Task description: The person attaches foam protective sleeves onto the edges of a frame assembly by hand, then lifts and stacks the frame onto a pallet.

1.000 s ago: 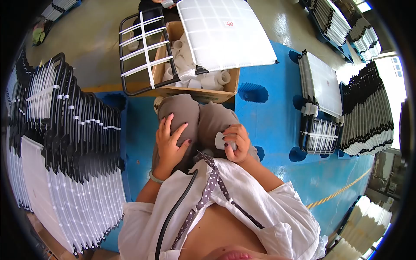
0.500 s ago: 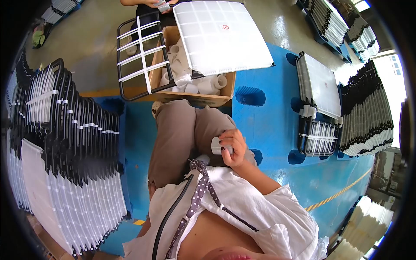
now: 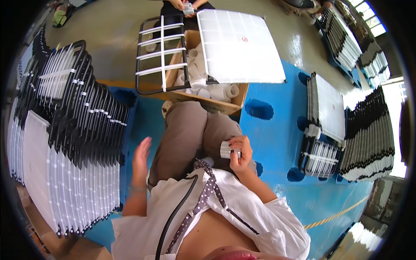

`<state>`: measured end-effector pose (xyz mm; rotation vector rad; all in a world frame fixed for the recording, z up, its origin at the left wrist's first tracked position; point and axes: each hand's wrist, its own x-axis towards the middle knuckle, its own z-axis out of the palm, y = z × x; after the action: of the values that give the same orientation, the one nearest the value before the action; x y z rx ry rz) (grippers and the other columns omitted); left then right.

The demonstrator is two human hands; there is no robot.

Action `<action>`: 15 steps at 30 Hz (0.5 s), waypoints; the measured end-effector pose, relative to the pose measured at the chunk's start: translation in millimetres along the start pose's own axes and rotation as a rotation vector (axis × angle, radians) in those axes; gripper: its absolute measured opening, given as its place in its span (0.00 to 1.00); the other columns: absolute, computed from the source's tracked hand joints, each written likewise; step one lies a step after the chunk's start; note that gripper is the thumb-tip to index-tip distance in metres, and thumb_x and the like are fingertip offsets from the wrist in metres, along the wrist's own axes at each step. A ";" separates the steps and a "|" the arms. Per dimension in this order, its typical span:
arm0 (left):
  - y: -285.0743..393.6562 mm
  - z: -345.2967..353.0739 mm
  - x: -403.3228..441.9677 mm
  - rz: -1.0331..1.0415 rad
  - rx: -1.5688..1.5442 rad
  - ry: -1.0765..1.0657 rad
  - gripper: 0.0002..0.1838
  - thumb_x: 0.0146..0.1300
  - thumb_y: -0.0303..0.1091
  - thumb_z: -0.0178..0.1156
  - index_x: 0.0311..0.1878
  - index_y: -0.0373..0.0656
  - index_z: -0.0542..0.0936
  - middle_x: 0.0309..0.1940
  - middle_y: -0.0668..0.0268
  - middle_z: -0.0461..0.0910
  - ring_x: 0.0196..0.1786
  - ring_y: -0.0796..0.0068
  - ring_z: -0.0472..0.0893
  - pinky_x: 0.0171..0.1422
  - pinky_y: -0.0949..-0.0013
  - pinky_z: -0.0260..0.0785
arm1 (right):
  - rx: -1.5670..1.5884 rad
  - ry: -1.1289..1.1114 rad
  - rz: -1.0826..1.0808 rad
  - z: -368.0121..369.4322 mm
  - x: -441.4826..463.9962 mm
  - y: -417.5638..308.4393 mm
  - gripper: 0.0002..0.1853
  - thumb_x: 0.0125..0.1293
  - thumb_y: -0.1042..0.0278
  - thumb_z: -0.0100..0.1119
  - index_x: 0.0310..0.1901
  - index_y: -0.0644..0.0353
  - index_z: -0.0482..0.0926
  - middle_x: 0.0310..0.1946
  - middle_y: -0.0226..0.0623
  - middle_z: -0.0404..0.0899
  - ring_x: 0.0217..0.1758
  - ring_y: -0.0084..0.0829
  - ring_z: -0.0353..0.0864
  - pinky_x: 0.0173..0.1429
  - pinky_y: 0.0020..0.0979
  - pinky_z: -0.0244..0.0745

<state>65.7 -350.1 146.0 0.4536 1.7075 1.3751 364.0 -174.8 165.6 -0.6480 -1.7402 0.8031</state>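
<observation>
My right hand (image 3: 241, 152) is closed round a short white roll (image 3: 229, 150) and holds it over my right thigh. Slightly blurred, my left hand (image 3: 141, 158) is raised beside my left thigh, its fingers stretched out and nothing in it. Past my knees, a cardboard box (image 3: 216, 104) holds several white rolls (image 3: 222, 92). Across the box lie a black frame with white straps (image 3: 163, 56) and a white panel (image 3: 242, 47), side by side.
Stacked black frames and white panels (image 3: 82, 173) stand close on my left. More panels (image 3: 327, 104) and frames (image 3: 368, 134) rest on blue pallets (image 3: 273, 138) at my right. Opposite, another person's hands (image 3: 184, 5) hold a small whitish thing.
My left hand has come up into view at my left side. My right hand still grips the white roll, turned slightly. The whole view has shifted a little.
</observation>
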 end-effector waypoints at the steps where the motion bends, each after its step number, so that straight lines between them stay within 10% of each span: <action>1: 16.8 -8.7 33.7 -0.139 -0.357 -0.210 0.30 0.67 0.51 0.39 0.63 0.39 0.66 0.65 0.53 0.64 0.66 0.57 0.64 0.67 0.59 0.57 | 0.000 0.003 0.007 0.0 -0.6 -0.5 0.07 0.42 0.79 0.50 0.27 0.63 0.74 0.30 0.45 0.77 0.33 0.40 0.74 0.41 0.35 0.68; 6: 126.5 -7.9 158.6 0.110 -0.869 -0.519 0.31 0.61 0.44 0.43 0.62 0.29 0.63 0.61 0.45 0.66 0.64 0.48 0.67 0.66 0.52 0.61 | 0.007 0.031 0.022 2.5 0.8 2.0 0.06 0.43 0.79 0.50 0.27 0.63 0.74 0.29 0.44 0.77 0.32 0.40 0.75 0.40 0.34 0.69; 9: 191.7 -12.5 227.1 0.144 -0.820 -0.075 0.30 0.53 0.34 0.40 0.58 0.24 0.65 0.60 0.44 0.67 0.64 0.48 0.66 0.69 0.51 0.58 | 0.015 0.045 0.044 2.4 -2.6 -4.3 0.05 0.44 0.79 0.49 0.27 0.63 0.73 0.29 0.44 0.77 0.32 0.39 0.75 0.40 0.34 0.69; 15: 287.7 -17.5 280.5 0.361 -0.775 0.080 0.31 0.53 0.30 0.35 0.61 0.23 0.60 0.62 0.43 0.64 0.66 0.47 0.64 0.71 0.51 0.55 | -0.007 0.093 0.015 2.2 -7.8 -1.3 0.05 0.47 0.77 0.49 0.27 0.64 0.73 0.29 0.46 0.77 0.32 0.39 0.76 0.40 0.34 0.69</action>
<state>-170.2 -62.4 298.8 0.2609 1.0436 2.1944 364.2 -182.0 161.5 -0.6936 -1.6562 0.7662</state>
